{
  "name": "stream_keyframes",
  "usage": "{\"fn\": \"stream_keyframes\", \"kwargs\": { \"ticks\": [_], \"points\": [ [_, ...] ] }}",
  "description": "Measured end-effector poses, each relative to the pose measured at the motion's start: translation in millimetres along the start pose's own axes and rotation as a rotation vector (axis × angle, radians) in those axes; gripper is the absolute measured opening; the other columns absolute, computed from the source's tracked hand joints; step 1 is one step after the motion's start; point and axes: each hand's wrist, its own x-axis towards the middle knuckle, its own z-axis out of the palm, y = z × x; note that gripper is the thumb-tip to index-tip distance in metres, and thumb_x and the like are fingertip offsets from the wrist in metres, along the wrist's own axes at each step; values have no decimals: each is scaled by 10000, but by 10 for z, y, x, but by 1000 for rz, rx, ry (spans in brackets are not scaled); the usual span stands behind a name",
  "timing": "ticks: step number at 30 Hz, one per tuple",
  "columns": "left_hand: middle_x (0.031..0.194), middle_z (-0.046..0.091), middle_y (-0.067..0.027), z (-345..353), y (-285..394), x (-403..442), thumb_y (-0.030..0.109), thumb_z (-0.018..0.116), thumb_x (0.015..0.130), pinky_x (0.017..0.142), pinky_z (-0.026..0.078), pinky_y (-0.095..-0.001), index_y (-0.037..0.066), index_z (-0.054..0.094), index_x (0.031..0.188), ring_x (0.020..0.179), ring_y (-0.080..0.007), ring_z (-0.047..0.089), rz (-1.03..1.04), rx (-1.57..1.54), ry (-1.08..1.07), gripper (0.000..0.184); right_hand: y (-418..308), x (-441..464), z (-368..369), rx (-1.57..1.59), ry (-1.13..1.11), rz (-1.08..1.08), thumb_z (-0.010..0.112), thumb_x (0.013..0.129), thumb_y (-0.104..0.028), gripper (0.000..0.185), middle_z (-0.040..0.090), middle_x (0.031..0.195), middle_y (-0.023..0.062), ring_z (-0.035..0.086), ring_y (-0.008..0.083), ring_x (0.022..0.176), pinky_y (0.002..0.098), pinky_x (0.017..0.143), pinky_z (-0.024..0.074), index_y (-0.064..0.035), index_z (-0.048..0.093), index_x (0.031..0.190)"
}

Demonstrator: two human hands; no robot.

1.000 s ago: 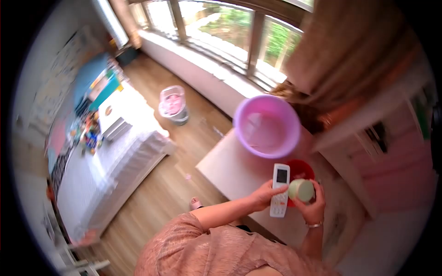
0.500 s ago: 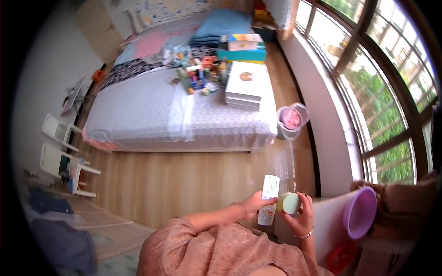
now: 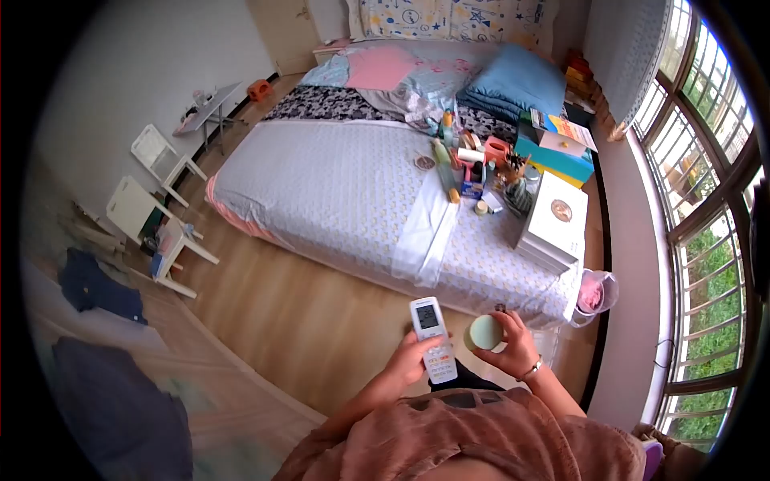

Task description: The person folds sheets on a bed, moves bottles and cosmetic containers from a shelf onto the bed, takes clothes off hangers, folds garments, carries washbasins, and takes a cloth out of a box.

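Note:
My left hand (image 3: 409, 358) is wrapped round a white remote control (image 3: 440, 365), its thumb lying over the buttons. The remote's grey screen (image 3: 427, 317) faces up at me. In my right hand (image 3: 516, 347) is a round container with a pale green top (image 3: 486, 332), gripped at its side. A small dark thing (image 3: 500, 308) shows by the right fingertips; I cannot make out what it is. The two held things are apart, in front of my body above the floor.
Ahead stands a bed (image 3: 337, 192) with bottles and small items on it, a stack of white boxes (image 3: 553, 216) and a teal box (image 3: 553, 152). White chairs (image 3: 132, 200) stand at the left. A bin (image 3: 593, 293) is by the bed's right corner, near the window (image 3: 710, 321).
My view has swung to the left, so the bed now sits further right. The remote and the container, close together before, have moved apart. Both hands keep their hold.

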Motion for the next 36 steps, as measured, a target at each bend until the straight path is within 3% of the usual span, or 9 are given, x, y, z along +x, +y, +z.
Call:
{"fn": "stream_keyframes", "kwargs": {
  "ticks": [2, 3, 12, 14, 17, 20, 27, 29, 36],
  "points": [
    [921, 559, -108, -175, 285, 188, 43, 501, 757, 698, 458, -341, 15, 465, 996, 799, -204, 556, 39, 0, 35, 243, 67, 450, 174, 21, -19, -73, 705, 561, -195, 545, 476, 906, 152, 528, 290, 793, 318, 633, 471, -4, 457, 1006],
    [943, 549, -122, -260, 499, 308, 42, 483, 762, 712, 453, -351, 3, 454, 1012, 818, -222, 551, 48, 11, 66, 255, 109, 706, 261, -25, -30, -122, 724, 541, -172, 558, 480, 928, 136, 539, 252, 795, 304, 662, 486, 9, 469, 1003],
    [968, 526, -158, -1266, 1713, 859, 85, 440, 755, 733, 425, -409, -35, 429, 1036, 832, -282, 531, 192, -67, 296, 306, -96, 2563, 1112, -14, -123, -176, 714, 533, -198, 573, 489, 935, 156, 533, 296, 806, 324, 702, 452, 3, 466, 1008],
    [966, 524, -161, -1485, 1919, 904, 85, 432, 757, 734, 423, -418, -39, 430, 1034, 833, -285, 528, 184, -101, 309, 304, -96, 2893, 1342, 34, -67, -318, 695, 538, -210, 538, 504, 888, 154, 542, 313, 736, 337, 637, 469, 5, 473, 979],
    [970, 518, -159, -1895, 2243, 1085, 93, 420, 754, 769, 403, -436, -43, 427, 1043, 874, -303, 508, 155, -134, 402, 320, -99, 3251, 1659, -29, -41, -194, 685, 548, -238, 527, 509, 884, 142, 542, 302, 745, 335, 637, 468, -11, 480, 977],
    [962, 521, -158, -2383, 2634, 1364, 80, 420, 701, 786, 402, -435, -3, 434, 1048, 877, -311, 510, 14, -114, 293, 358, -91, 3497, 1885, -150, 69, -82, 690, 542, -292, 536, 516, 900, 124, 545, 286, 759, 334, 645, 464, -46, 490, 973],
    [908, 520, -120, -2490, 3427, 2381, -30, 386, 592, 743, 443, -402, -4, 433, 1026, 837, -274, 522, -71, 110, 118, 438, 183, 3811, 1820, -239, 244, 201, 707, 538, -262, 570, 493, 917, 126, 513, 293, 823, 334, 693, 443, -33, 454, 995],
    [927, 516, -116, -2240, 3567, 2682, -44, 371, 559, 771, 435, -392, 10, 425, 1048, 859, -267, 514, -127, 130, 98, 495, 352, 3862, 1695, -223, 308, 236, 710, 536, -233, 563, 488, 911, 128, 507, 296, 821, 337, 689, 439, -24, 451, 991],
    [870, 520, -118, -1357, 3559, 3961, -37, 390, 591, 735, 451, -371, -11, 447, 980, 813, -255, 530, -325, 113, -83, 394, 939, 4070, 1022, -258, 438, 354, 707, 527, -201, 567, 482, 897, 139, 501, 296, 812, 340, 699, 428, -10, 448, 994]
  ]
}}
